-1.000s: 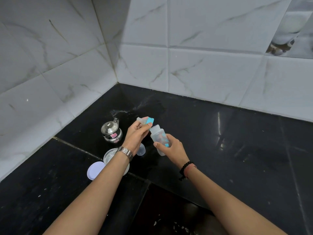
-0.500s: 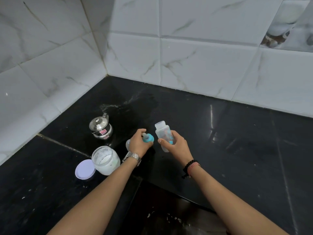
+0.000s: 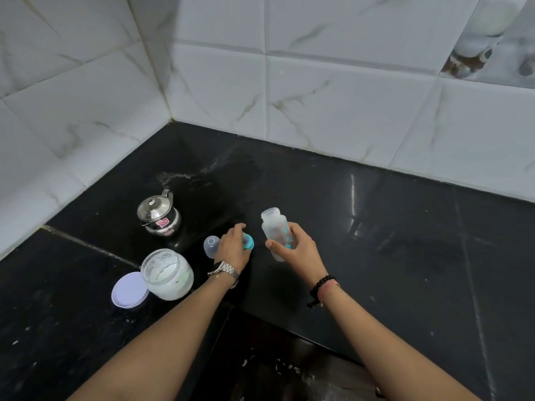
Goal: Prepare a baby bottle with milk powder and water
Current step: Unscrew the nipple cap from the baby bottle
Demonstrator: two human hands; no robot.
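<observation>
- Since a second ago, the left hand (image 3: 233,246) has lowered the blue teat ring (image 3: 248,243) to the black counter (image 3: 405,241), fingers curled around it.
- At left, the open powder jar (image 3: 167,274) stands beside its lid (image 3: 129,289); steel kettle (image 3: 158,213) behind.
- Right hand (image 3: 295,248) grips the baby bottle (image 3: 276,231), uncapped, seemingly empty.
- Powder and water remain, judging by this.
- Bare counter to the right; the near edge is close.
</observation>
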